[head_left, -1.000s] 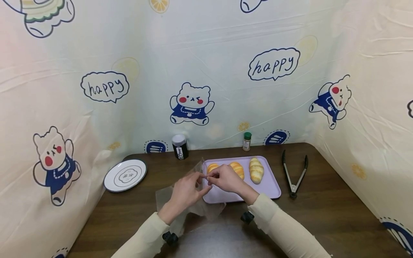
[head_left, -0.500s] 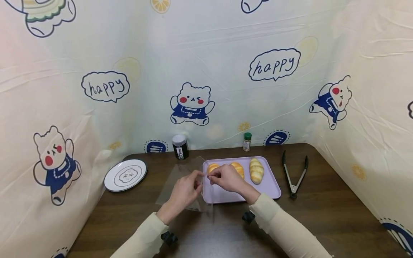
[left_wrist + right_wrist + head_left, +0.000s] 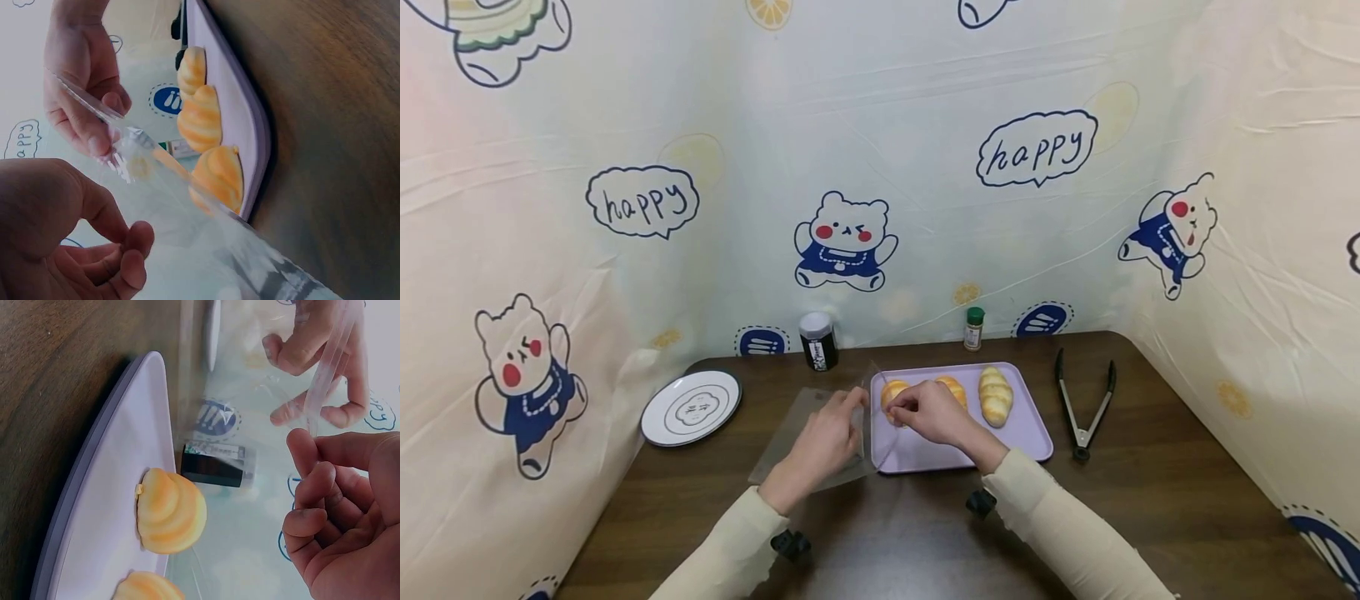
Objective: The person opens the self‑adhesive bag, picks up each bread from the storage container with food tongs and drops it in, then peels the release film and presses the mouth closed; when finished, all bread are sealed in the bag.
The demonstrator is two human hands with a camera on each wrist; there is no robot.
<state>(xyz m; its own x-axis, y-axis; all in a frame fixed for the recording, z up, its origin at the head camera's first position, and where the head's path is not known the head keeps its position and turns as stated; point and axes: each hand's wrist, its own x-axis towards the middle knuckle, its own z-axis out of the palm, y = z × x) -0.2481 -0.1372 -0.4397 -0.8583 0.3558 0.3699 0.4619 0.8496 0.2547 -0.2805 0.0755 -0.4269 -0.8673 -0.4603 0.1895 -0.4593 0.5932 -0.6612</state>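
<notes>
Over the lilac rectangular tray [image 3: 1018, 446], my right hand [image 3: 934, 414] pinched clear plastic film [image 3: 793, 422], best tensioned gently; my left hand's [image 3: 822, 442] hold I couldn't tell.

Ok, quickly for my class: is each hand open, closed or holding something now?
Left hand: closed, seemingly pinching the clear plastic bag.
Right hand: closed, pinching the bag by its edge.

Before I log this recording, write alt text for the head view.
A left hand and right hand hold a clear plastic bag by the left edge of a lilac tray carrying three bread rolls. Around it on a dark table are a white plate, tongs and two lidded containers.
</notes>
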